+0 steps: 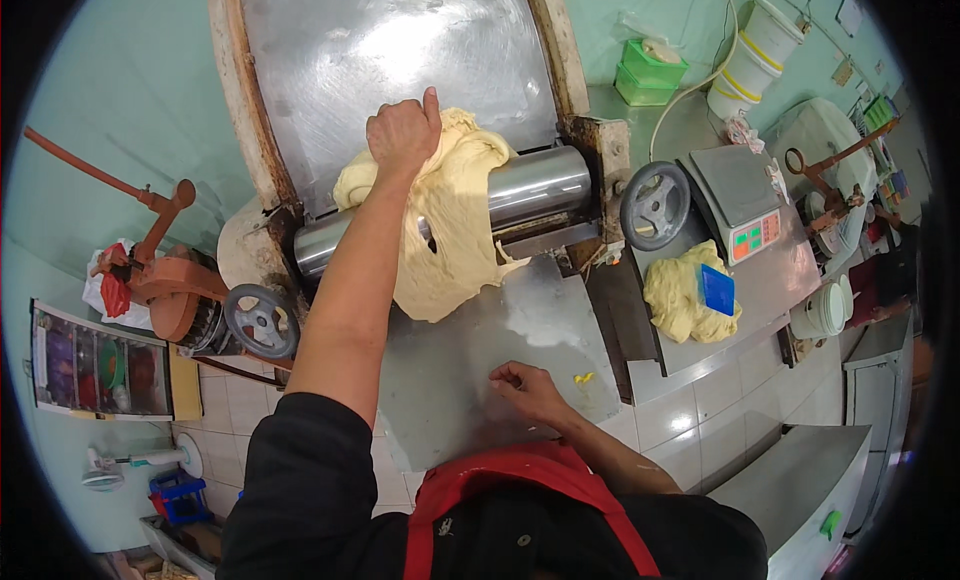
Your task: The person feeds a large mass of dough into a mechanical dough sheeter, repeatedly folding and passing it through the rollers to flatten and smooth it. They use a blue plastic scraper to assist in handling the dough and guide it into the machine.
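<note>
A large mass of pale yellow dough (455,215) drapes over the steel roller (540,187) of a dough sheeter, and its torn sheet hangs onto the metal tray below. My left arm reaches across the roller. My left hand (403,135) is closed on the upper part of the dough, thumb sticking up; its fingertips are hidden. Over the lower metal tray (450,380), my right hand (530,392) hovers with fingers curled in and nothing visible in them. A small yellow dough scrap (584,378) lies on the tray beside it.
Handwheels (655,206) flank the roller. On the right-hand table are a digital scale (735,195) and more dough (690,295) with a blue scraper (717,289) on it. A sloping steel plate (400,50) rises behind. An orange-painted machine (175,290) stands left.
</note>
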The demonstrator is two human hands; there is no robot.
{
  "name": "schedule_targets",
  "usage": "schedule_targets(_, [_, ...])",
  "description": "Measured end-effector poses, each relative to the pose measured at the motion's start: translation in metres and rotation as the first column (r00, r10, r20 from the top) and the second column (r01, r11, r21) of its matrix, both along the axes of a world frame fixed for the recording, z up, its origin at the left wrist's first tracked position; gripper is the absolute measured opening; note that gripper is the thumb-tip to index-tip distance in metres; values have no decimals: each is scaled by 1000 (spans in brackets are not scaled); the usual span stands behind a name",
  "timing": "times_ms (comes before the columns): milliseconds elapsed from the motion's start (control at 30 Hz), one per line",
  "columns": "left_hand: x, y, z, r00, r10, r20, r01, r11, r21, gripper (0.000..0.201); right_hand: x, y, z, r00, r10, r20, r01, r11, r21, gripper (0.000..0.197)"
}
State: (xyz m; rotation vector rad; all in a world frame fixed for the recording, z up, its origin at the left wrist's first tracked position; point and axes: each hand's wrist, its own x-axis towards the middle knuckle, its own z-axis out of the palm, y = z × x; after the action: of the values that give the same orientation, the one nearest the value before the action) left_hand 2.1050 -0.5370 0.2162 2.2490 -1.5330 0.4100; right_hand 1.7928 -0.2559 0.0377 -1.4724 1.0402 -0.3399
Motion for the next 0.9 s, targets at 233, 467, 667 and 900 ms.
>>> schedule_targets(233, [4, -5, -6, 1000, 3, -27, -2, 999, 44, 69, -2, 8, -19, 1000, 5, 4, -5, 1000, -19, 30])
schedule_targets(467, [6, -4, -7, 995, -70, -75, 78, 992, 100, 56, -13, 15, -16, 1000, 11, -14, -10, 1000, 24, 33])
schedule_targets(667, [21, -1, -25, 980, -198, -26, 196, 979, -62, 46, -18, 19, -7, 999, 32, -29, -32, 999, -22, 32])
schedule_targets(900, [25, 13, -30, 947, -237, -215, 269, 954, 132, 61, -30, 37, -15, 997, 8, -71, -12, 999, -53, 31])
